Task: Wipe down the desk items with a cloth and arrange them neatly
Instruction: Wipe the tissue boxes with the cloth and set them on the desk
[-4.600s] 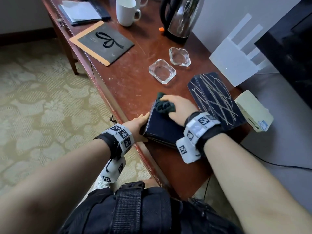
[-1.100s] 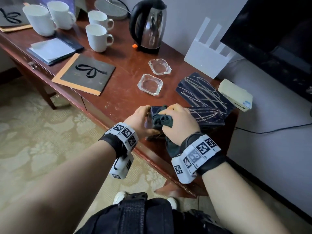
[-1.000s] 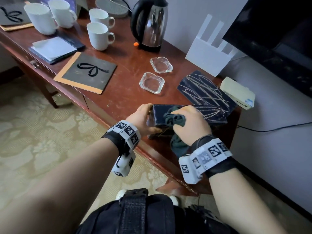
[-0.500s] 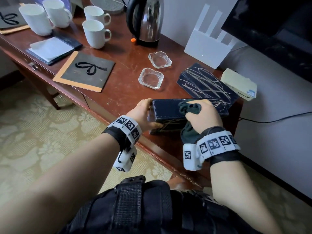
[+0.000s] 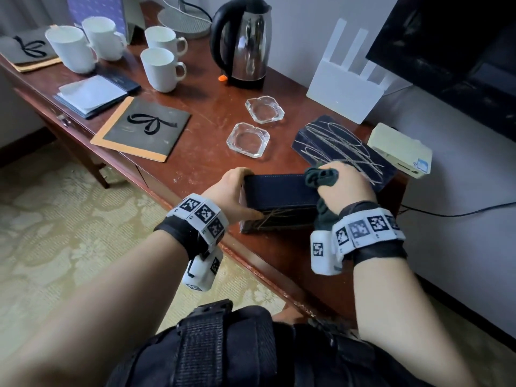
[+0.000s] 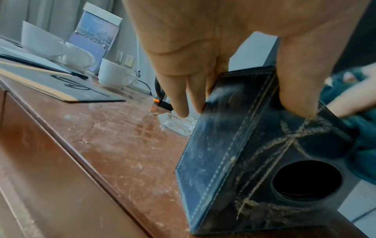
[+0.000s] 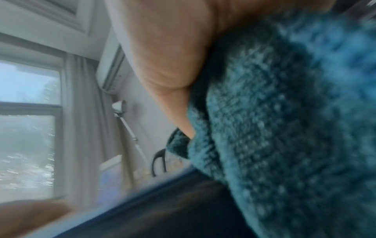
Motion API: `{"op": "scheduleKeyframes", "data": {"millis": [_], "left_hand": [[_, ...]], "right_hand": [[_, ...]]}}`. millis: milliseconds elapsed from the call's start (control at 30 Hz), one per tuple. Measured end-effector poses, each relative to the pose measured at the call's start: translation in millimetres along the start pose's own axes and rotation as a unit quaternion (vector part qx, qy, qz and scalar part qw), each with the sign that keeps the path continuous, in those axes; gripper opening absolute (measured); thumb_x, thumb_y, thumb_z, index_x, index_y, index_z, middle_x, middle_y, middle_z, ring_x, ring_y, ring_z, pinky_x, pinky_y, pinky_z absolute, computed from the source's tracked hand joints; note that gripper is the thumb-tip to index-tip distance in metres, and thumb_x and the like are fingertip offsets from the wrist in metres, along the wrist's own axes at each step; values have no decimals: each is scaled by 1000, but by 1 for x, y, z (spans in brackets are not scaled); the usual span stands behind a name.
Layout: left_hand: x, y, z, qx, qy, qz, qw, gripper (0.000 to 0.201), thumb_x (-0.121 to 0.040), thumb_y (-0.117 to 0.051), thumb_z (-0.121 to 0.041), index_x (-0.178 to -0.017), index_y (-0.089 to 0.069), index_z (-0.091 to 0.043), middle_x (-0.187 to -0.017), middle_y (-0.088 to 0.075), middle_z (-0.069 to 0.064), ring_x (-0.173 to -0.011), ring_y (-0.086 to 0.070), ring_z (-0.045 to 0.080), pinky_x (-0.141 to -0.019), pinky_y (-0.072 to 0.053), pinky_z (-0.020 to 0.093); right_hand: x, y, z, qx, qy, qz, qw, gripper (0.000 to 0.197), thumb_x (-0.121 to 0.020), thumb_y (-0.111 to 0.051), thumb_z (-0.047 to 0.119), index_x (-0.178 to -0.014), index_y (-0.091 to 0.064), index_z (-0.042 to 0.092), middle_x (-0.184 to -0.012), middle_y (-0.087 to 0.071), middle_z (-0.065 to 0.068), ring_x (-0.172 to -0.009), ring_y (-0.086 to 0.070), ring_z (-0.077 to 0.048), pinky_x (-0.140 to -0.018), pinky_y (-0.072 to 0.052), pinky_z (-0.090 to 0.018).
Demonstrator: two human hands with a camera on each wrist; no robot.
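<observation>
- Reddish-brown wooden tabletop (image 5: 195, 163), scratched and dusty, carries every item listed below.
- Steel kettle (image 5: 248, 48) with black handle stands at the rear, near four white mugs (image 5: 160, 69).
- Dark box (image 5: 279, 191), stitched and wound with twine, stands on its side at the near tabletop edge, just in front of a second twine-marked dark box (image 5: 343, 148); a round opening shows in its end face in the left wrist view.
- Left hand (image 5: 233, 194) grips the left end of the dark box, thumb on the near face, fingers over the top.
- Right hand (image 5: 346, 188) is curled round a bunched teal cloth (image 5: 321, 175), pressing it onto the box's right end.
- Two glass ashtrays (image 5: 248, 139) sit just behind the box.
</observation>
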State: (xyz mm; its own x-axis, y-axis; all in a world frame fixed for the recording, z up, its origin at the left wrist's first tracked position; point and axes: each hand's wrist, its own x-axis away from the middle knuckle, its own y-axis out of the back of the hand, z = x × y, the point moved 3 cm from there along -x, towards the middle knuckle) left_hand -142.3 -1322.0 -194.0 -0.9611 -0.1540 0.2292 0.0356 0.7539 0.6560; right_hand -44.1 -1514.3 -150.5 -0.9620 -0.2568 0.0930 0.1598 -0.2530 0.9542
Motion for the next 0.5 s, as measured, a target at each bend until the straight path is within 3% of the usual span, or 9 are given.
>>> {"op": "scheduleKeyframes", "data": {"millis": [67,133,200,267,333,400,500], "left_hand": [[3,1,-7,-25,11,-9,1000,88,-64,-81,-30,-136,-32,-17,-134,-38,1,-119,-45,18,-101,-41,35],[4,4,-20,-64,3,-22,998,85,-70,-78,-33,-138,-31,-15,-139,-32,1,-123,-42,18,-101,-39,31],[2,6,-36,-92,-15,-37,995,84,-75,-72,-39,-143,-27,-17,-147,-25,-1,-129,-37,16,-102,-35,28],[-2,4,-50,-131,-22,-34,991,83,-80,-67,-42,-146,-22,-20,-152,-21,-3,-135,-32,16,-106,-31,30],[-5,-4,-56,-187,-26,-1,982,81,-83,-62,-43,-148,-19,-20,-154,-20,-2,-140,-23,17,-113,-20,32],[-6,-10,-57,-220,-40,24,974,78,-85,-60,-42,-147,-20,-17,-154,-21,-2,-143,-14,15,-117,-3,33],[-6,-12,-59,-222,-30,34,974,76,-86,-60,-36,-147,-20,-15,-154,-20,-2,-144,-7,13,-115,8,35]], "right_hand": [[-10,16,-29,41,-53,-2,998,23,-80,-46,14,-97,-61,21,-101,-65,-9,-96,-57,-34,-76,-42,-31],[-11,25,-33,58,-48,-7,997,21,-80,-49,14,-95,-63,20,-100,-66,-10,-93,-57,-33,-76,-43,-32],[-5,24,-10,28,34,-28,999,26,-81,-49,16,-101,-62,25,-106,-63,-2,-98,-53,-32,-78,-42,-33],[7,11,21,-10,130,18,991,34,-82,-48,15,-111,-59,30,-114,-59,4,-106,-48,-28,-86,-41,-33],[15,-3,30,-15,165,65,984,37,-83,-49,13,-116,-56,30,-120,-55,4,-110,-43,-26,-93,-39,-35],[11,1,9,-29,129,43,990,38,-82,-49,12,-116,-56,29,-122,-54,4,-111,-42,-27,-92,-39,-35],[-4,16,-50,-24,22,-11,999,36,-82,-47,10,-113,-57,26,-121,-55,-3,-109,-45,-33,-89,-40,-36]]}}
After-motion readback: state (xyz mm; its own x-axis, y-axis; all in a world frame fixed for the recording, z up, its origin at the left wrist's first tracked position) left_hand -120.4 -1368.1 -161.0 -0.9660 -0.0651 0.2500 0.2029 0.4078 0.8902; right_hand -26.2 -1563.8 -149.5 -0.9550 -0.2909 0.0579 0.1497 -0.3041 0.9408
